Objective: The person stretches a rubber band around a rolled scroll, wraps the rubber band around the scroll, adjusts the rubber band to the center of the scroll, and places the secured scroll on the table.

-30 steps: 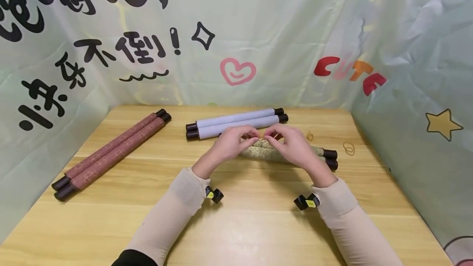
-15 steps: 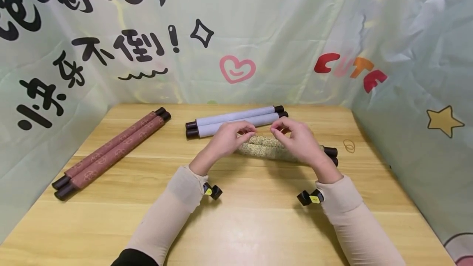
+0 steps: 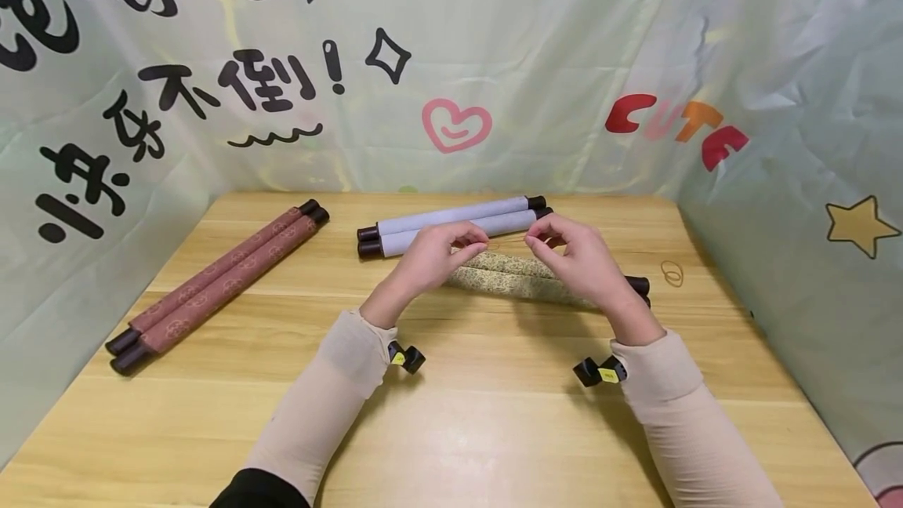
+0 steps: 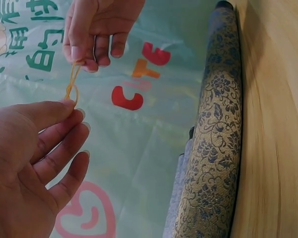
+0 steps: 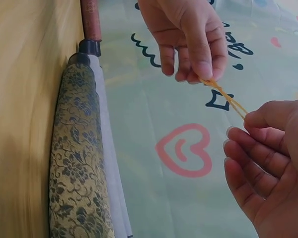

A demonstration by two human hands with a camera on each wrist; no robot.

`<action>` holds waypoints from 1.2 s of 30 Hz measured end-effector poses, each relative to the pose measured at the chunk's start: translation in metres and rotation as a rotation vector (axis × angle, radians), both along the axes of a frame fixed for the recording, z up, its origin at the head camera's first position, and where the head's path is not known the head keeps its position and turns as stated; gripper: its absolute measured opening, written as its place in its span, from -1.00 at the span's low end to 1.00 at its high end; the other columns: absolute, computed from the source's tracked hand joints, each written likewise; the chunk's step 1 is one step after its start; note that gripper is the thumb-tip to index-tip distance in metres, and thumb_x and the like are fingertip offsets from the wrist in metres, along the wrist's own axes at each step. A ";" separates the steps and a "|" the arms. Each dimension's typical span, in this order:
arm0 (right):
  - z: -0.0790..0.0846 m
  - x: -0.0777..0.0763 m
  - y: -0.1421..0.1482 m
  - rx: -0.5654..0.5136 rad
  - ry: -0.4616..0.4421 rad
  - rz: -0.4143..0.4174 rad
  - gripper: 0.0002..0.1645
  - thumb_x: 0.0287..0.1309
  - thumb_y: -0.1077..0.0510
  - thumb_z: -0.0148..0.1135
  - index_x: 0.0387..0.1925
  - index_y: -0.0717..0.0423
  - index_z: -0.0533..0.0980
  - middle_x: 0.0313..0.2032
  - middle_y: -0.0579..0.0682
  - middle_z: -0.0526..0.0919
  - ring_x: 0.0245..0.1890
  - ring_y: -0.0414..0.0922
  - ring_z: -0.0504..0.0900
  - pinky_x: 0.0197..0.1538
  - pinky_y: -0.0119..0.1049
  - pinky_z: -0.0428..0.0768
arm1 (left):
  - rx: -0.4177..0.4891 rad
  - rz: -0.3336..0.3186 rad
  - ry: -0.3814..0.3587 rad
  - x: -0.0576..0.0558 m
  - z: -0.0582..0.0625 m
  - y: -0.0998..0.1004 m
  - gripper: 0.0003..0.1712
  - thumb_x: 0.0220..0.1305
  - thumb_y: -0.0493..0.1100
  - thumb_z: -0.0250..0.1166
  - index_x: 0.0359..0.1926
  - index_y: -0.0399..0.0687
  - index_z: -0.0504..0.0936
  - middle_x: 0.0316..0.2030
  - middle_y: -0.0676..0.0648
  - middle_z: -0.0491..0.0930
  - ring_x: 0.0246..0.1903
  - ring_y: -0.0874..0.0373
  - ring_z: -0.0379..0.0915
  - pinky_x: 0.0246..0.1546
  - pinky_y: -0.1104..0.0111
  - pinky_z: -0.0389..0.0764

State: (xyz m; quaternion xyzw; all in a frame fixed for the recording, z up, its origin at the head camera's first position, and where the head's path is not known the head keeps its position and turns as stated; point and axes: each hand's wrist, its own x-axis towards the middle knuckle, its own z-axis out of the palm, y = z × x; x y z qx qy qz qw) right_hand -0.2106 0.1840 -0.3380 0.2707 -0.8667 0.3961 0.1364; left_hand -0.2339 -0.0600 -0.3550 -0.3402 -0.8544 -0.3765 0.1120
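Between thumb and fingertips, my left hand (image 3: 439,255) pinches one end of a yellowish rubber band (image 4: 72,85). The other end is pinched by my right hand (image 3: 577,263), so the band (image 5: 228,99) spans the gap, drawn narrow, with a twist or loop near the left fingers. Below both hands lies a double-rolled scroll (image 3: 494,282) in gold cloth with a dark floral pattern and black rod ends. My right hand and forearm partly cover its right end. Its floral cloth (image 4: 213,129) shows close up in both wrist views.
Behind the gold scroll lies a pale blue double-rolled scroll (image 3: 409,239). A dark red one (image 3: 229,284) slants across the table's left side. Loose rubber bands (image 3: 672,273) rest at the right. Printed cloth walls (image 3: 550,100) stand around the wooden table (image 3: 451,429).
My hands, fingertips nearly together a second ago, have drawn apart sideways, and the rubber band now stretches between them. The scrolls lie still.
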 end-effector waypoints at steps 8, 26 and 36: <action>-0.005 0.002 -0.012 0.017 0.033 0.033 -0.82 0.34 0.12 0.21 -0.11 0.12 0.53 -0.24 -0.09 0.64 -0.23 -0.16 0.61 -0.19 -0.19 0.61 | 0.023 -0.003 0.062 0.002 0.001 0.002 -0.87 0.31 -0.17 0.32 -0.16 -0.10 0.69 -0.29 0.06 0.68 -0.28 0.27 0.58 -0.16 0.46 0.58; -0.013 0.005 -0.025 0.117 0.034 0.005 -0.82 0.31 0.09 0.24 -0.13 0.06 0.62 -0.23 -0.10 0.63 -0.25 -0.16 0.60 -0.25 -0.23 0.62 | 0.068 -0.111 0.133 0.004 -0.004 0.006 -0.93 0.22 -0.22 0.38 -0.25 -0.02 0.70 -0.27 0.10 0.69 -0.28 0.33 0.55 -0.24 0.35 0.60; -0.012 0.005 -0.024 0.075 0.021 0.030 -0.92 0.29 0.18 0.25 -0.23 0.10 0.58 -0.27 -0.06 0.62 -0.27 -0.13 0.62 -0.24 -0.20 0.62 | 0.058 -0.102 0.128 0.004 -0.003 0.006 -0.91 0.22 -0.23 0.38 -0.23 -0.05 0.71 -0.27 0.06 0.70 -0.29 0.31 0.56 -0.26 0.38 0.59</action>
